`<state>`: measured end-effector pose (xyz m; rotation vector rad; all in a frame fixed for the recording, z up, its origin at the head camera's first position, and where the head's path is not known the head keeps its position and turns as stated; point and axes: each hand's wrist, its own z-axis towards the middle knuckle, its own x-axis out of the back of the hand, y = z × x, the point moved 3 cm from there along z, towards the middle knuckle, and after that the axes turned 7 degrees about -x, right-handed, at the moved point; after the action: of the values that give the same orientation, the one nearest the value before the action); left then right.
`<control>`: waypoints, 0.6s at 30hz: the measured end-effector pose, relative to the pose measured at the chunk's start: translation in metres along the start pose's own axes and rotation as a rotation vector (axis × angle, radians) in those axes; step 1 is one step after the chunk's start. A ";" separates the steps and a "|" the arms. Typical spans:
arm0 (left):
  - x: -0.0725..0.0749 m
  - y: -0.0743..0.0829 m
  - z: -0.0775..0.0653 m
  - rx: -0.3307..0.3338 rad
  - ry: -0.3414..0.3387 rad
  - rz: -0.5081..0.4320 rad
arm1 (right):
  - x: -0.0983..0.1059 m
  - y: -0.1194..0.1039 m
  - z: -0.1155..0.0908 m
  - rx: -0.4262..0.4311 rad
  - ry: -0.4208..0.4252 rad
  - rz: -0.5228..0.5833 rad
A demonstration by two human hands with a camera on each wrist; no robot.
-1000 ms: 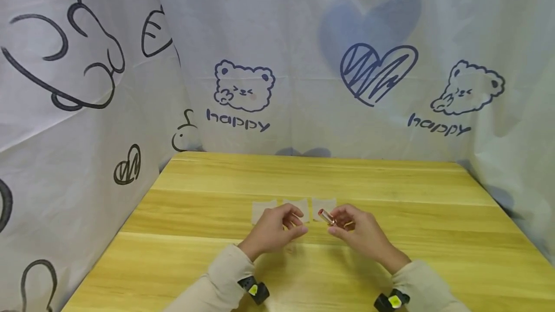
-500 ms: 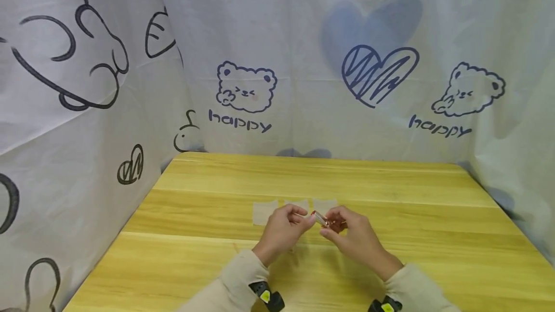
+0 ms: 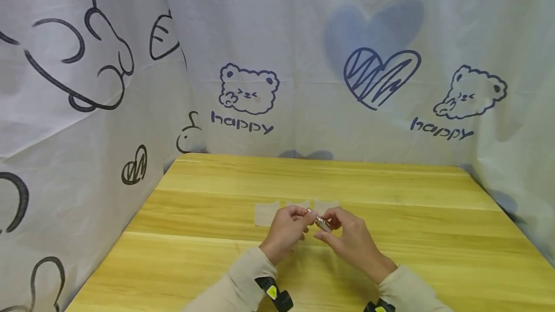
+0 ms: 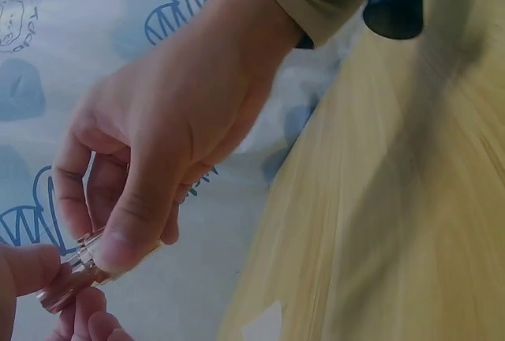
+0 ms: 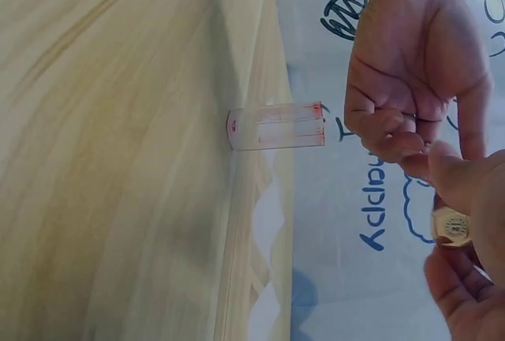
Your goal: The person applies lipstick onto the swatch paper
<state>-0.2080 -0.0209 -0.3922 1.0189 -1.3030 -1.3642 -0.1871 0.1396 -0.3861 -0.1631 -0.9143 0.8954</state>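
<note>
Shiny tube [image 3: 323,224] sits between left hand [image 3: 284,229] and right hand [image 3: 354,236], pinched by both.

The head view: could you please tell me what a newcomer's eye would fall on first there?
Most likely the shiny metallic tube, in the grip of both the left hand and the right hand above the wooden table. Next, probably, the bear drawings and "happy" lettering on the white curtain behind. Three pale squares lie in a row on the tabletop, partly hidden by the hands.
</note>
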 end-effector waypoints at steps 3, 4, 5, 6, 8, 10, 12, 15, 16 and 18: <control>-0.003 0.000 0.003 0.008 0.020 -0.061 | 0.000 0.001 0.001 0.048 0.047 -0.022; -0.004 -0.001 0.003 0.016 0.027 -0.078 | 0.000 0.001 0.001 0.064 0.062 -0.029; -0.005 -0.001 0.003 0.023 0.035 -0.097 | -0.001 0.001 0.001 0.078 0.074 -0.034; -0.006 -0.002 0.003 0.028 0.044 -0.113 | -0.001 0.001 0.001 0.091 0.084 -0.040; -0.008 -0.003 0.003 0.040 0.064 -0.136 | -0.002 0.002 0.001 0.117 0.101 -0.049; -0.009 -0.003 0.003 0.045 0.086 -0.143 | -0.002 0.001 0.001 0.143 0.112 -0.051; -0.010 -0.003 0.003 0.048 0.109 -0.138 | -0.002 0.000 0.001 0.165 0.119 -0.051; -0.010 -0.003 0.004 0.055 0.142 -0.132 | -0.002 -0.001 0.001 0.180 0.124 -0.052; -0.010 -0.003 0.004 0.056 0.153 -0.135 | -0.002 -0.001 0.001 0.180 0.124 -0.052; -0.011 -0.003 0.005 0.055 0.170 -0.148 | -0.001 -0.001 0.001 0.176 0.125 -0.048</control>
<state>-0.2108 -0.0097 -0.3953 1.2616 -1.1633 -1.3253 -0.1875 0.1374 -0.3854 -0.0450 -0.7168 0.9062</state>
